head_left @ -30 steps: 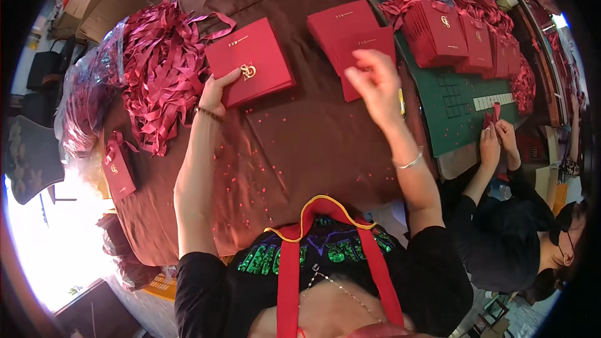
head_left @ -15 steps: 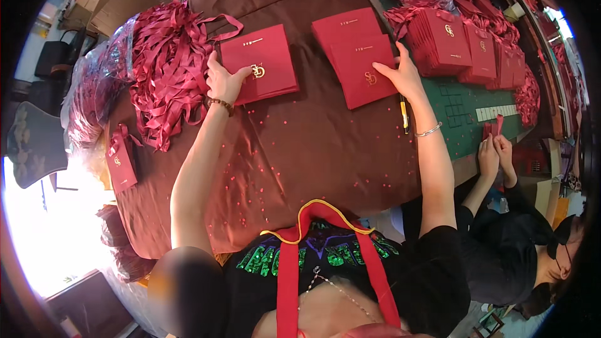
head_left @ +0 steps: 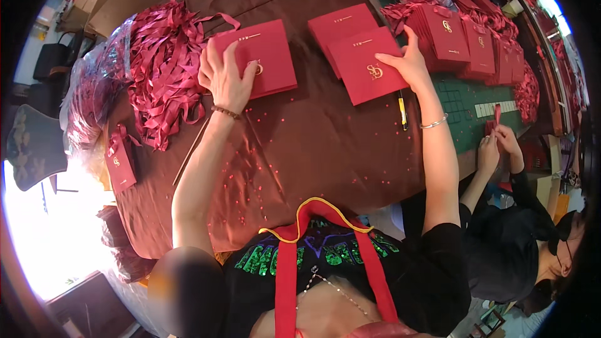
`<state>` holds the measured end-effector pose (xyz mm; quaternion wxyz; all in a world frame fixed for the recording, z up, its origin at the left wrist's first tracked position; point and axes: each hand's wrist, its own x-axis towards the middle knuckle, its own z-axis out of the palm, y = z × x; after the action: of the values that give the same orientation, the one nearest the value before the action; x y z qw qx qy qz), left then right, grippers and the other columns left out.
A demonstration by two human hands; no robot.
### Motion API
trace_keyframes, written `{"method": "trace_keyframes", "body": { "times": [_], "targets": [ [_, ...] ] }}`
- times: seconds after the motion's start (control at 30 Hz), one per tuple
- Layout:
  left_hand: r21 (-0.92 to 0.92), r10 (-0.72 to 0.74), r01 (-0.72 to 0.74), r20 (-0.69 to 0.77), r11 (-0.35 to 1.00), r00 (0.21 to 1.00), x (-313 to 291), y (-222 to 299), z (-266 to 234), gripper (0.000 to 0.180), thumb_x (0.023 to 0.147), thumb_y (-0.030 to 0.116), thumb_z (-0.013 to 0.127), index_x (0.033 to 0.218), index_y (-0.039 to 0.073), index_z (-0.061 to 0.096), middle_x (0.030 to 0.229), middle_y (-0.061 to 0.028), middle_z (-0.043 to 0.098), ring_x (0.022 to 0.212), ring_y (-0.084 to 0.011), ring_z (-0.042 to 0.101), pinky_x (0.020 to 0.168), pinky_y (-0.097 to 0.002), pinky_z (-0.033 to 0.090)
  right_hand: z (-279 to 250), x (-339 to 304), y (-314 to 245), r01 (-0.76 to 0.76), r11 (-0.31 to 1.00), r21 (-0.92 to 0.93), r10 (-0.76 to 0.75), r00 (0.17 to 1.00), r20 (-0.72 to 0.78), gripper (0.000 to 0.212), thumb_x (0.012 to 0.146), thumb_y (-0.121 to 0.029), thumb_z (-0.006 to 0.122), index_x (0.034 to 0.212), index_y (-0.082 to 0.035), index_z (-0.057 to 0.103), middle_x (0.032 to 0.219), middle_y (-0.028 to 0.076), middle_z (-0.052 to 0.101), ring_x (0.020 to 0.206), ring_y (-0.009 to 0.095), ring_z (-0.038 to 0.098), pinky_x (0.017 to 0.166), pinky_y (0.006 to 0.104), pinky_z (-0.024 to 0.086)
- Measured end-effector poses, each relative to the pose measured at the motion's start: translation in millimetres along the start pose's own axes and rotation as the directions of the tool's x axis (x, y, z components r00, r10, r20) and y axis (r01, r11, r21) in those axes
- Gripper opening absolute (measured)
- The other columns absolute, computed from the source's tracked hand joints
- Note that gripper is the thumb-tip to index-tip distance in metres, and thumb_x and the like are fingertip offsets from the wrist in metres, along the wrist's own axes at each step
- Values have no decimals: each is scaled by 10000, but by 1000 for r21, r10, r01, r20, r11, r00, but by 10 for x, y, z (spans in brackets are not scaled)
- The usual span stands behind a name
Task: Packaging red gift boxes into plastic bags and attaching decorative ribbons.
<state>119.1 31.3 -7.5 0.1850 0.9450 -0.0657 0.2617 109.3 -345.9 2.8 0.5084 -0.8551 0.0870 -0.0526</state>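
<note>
Smooth red card, flat and nearly square, forms the packet [head_left: 360, 84] at the far right of the brown cloth [head_left: 325, 144], which is satiny and rumpled. Over the cloth's right side reaches the right hand [head_left: 410, 66], its thumb laid on the packet's face and its index finger stretched wide past the edge; the other fingers are hidden, so I cannot tell whether they pinch it. The packet lies askew, overlapping a second red piece [head_left: 338, 22], and bears a gilt emblem. Toward the cloth's far middle, the left hand [head_left: 228, 78] fans its loosely bent fingers over a red stack [head_left: 275, 56], not closed around it. Glossy ribbons [head_left: 166, 75] tangle on the cloth's left side; a slim yellow tool [head_left: 402, 114] lies near its right edge. Beyond that edge, boxy red bags [head_left: 446, 40] sit in rows on a green mat [head_left: 463, 138].
</note>
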Motion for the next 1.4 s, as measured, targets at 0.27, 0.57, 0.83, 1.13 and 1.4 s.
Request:
{"method": "trace_keyframes", "body": {
  "times": [0.27, 0.57, 0.83, 1.13, 1.4],
  "targets": [
    [-104, 279, -272, 59, 957, 958, -102, 378, -235, 369, 783, 241, 653, 1128, 136, 574, 1301, -98, 455, 1257, -330, 342, 993, -479, 267, -82, -3, -345, -2, 927, 375, -28, 997, 74, 962, 678, -104, 792, 1403, -16, 166, 1120, 172, 563, 997, 244, 594, 824, 360, 508],
    [-679, 243, 274, 563, 681, 790, -75, 1323, 462, 935, 775, 398, 670, 1428, -6, 138, 1436, -374, 39, 1366, -452, 91, 1094, -423, 223, 336, 616, -211, 137, 938, -317, -149, 989, -12, 800, 620, -452, 778, 1237, -24, 502, 1214, 220, 538, 1086, 381, 539, 923, 420, 423],
    [-802, -183, 587, 564, 110, 805, 15, 1603, 1166, 939, 758, 248, 691, 1400, -84, 92, 1404, -254, 242, 1287, -320, 313, 1042, -365, 302, 438, 884, 221, -149, 987, 56, 135, 971, 196, 836, 634, -451, 773, 1178, 118, 489, 1183, 253, 550, 1049, 299, 577, 884, 366, 459],
    [-693, -319, 712, 704, -114, 635, 161, 1343, 1287, 698, 735, 28, 601, 1338, -32, 257, 1201, -204, 507, 1109, -285, 500, 952, -366, 395, 405, 630, 26, -348, 864, 363, 204, 902, 380, 686, 643, -309, 814, 1086, 121, 517, 1049, 220, 602, 897, 254, 635, 749, 339, 524],
    [-745, -354, 663, 604, 65, 714, 27, 1436, 1087, 658, 743, 58, 599, 1310, -48, 282, 1184, -186, 511, 1050, -261, 539, 888, -363, 447, 373, 421, -115, -238, 740, 629, 33, 947, 320, 456, 705, -111, 770, 1064, 43, 535, 1006, 142, 613, 874, 217, 635, 751, 350, 535]
  ]
}}
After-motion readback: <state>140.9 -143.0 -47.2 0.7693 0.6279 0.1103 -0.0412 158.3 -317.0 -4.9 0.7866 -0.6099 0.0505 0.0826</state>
